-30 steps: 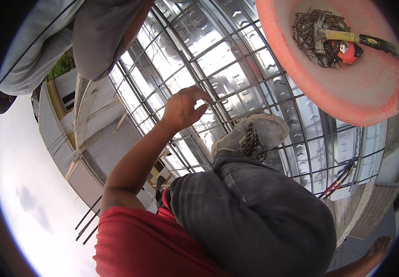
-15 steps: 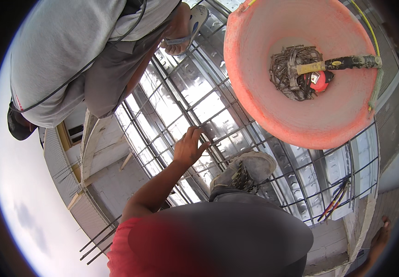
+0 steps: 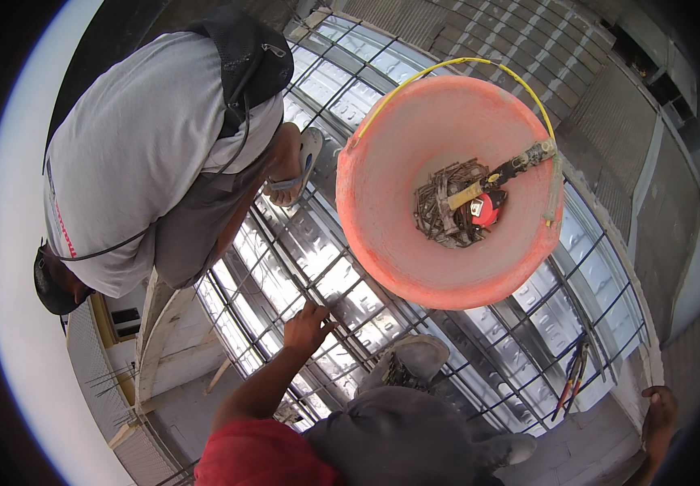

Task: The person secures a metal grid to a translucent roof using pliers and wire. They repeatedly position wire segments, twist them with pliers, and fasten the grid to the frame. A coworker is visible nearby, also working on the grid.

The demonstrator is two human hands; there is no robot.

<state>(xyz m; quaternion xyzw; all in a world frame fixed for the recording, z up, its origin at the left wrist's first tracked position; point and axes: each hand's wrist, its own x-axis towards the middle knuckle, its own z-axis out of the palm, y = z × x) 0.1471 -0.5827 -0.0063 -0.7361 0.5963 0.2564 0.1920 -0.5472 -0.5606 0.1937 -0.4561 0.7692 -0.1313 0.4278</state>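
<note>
My left hand (image 3: 307,330), below a red sleeve, rests at the steel reinforcing bars (image 3: 350,271). Its fingers bend over one bar and the thumb stands apart; it carries nothing visible. At the far right my right hand (image 3: 661,415) has its fingers curled at the pale edge of the deck (image 3: 652,364). An orange-red bucket (image 3: 447,283) stands beyond my left hand, to its right. Rusty nails (image 3: 451,231), a red tape measure (image 3: 486,212) and a hammer (image 3: 500,172) lie inside it, the hammer's black handle end on the rim.
Shiny ribbed metal decking (image 3: 358,312) lies under the bar grid. A co-worker in a grey shirt (image 3: 147,130) crouches at left, a sandalled foot (image 3: 289,174) on the deck. Something like red-handled pliers (image 3: 574,379) lies on the bars at right. My shoe (image 3: 410,356) is below centre.
The view has shifted, and the bucket and co-worker now appear lower. My right hand has come further into view at the deck's edge. My left hand stays at the bars.
</note>
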